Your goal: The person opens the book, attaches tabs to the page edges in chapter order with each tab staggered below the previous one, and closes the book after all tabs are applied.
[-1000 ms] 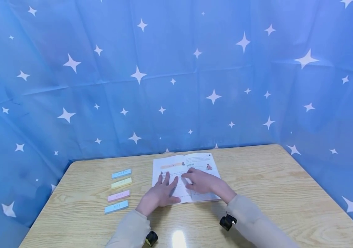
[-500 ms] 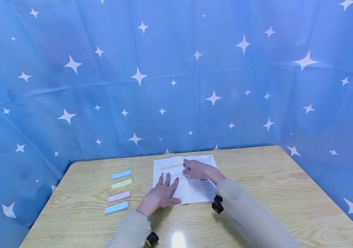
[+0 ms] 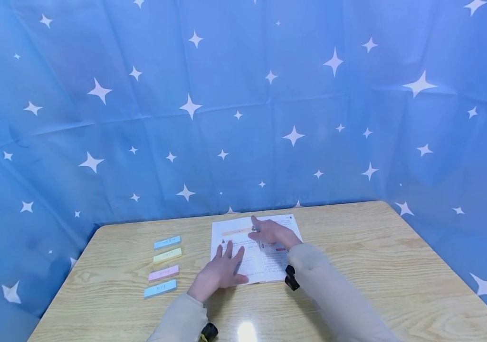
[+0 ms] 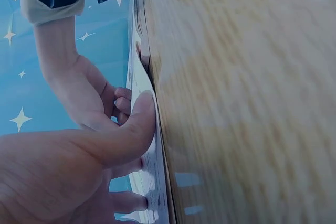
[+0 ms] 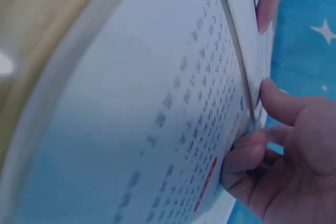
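An open book (image 3: 275,271) with printed text lies on the wooden table, an orange heading strip across its left page. My left hand (image 3: 222,271) rests with spread fingers on the left page. In the left wrist view its thumb (image 4: 142,121) lies on the page by the near edge. My right hand (image 3: 272,232) touches the book near the upper part of its centre fold. From the right wrist view, the right thumb (image 5: 275,100) sits beside the fold and bent fingers (image 5: 244,158) press the other page. No separate object shows in either hand.
Left of the book lie several small labelled strips in a column: a blue strip (image 3: 167,242), a yellow strip (image 3: 167,255), a pink strip (image 3: 164,273) and another blue strip (image 3: 160,289). A blue star-patterned curtain (image 3: 234,137) hangs behind the wooden table (image 3: 376,266).
My right hand has moved up and slightly left along the centre fold towards the top of the book. The left hand has stayed on the left page.
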Action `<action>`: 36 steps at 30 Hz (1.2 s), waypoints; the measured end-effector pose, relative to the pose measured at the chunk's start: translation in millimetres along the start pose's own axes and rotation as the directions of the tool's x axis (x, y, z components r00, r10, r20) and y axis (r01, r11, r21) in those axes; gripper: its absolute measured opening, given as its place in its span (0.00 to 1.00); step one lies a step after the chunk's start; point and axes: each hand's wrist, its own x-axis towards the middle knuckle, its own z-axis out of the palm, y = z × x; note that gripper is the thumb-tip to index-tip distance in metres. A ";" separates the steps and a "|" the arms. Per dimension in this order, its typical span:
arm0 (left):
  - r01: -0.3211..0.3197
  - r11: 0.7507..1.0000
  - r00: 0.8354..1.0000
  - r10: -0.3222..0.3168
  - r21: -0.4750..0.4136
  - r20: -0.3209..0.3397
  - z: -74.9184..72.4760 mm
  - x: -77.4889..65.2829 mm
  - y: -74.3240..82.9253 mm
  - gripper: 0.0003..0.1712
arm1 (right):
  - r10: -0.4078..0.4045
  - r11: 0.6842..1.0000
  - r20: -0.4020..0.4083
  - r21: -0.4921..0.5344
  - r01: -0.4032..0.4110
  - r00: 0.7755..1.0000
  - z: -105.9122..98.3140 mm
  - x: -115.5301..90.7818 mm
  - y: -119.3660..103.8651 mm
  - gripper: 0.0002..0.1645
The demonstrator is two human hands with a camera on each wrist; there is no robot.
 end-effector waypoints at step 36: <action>0.071 0.995 0.997 -0.070 0.074 -0.018 5.0 5.3 3.9 0.46 | -0.266 0.922 0.159 -0.248 0.299 0.951 7.9 -58.9 -4.5 0.34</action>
